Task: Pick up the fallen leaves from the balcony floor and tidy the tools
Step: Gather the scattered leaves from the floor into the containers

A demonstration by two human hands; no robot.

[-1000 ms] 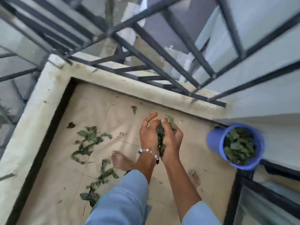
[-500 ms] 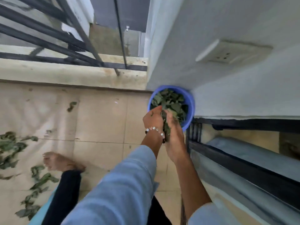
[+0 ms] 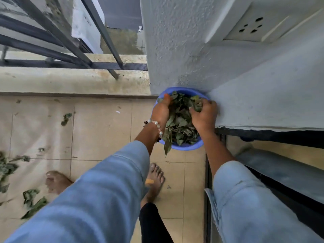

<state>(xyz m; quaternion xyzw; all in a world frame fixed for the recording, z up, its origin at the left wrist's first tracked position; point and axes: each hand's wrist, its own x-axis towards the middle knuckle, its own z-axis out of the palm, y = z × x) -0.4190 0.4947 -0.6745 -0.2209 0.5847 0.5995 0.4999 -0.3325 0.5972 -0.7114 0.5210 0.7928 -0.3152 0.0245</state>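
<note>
Left hand [image 3: 161, 111] and right hand [image 3: 204, 114], fingers curled into the leaves [image 3: 178, 125] heaped in the blue bucket [image 3: 185, 147] (against the wall), show what we judge light, limp, crumbly stuff best scooped in loose two-handed bunches.

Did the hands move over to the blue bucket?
Yes. Both hands, left hand and right hand, went from beside the blue bucket into it, toward the wall.

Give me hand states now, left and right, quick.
Left hand: fingers down in the dry green leaves filling the round blue plastic bucket; grip cannot be told.
Right hand: fingers curled, gripping a clump of those leaves.
</note>
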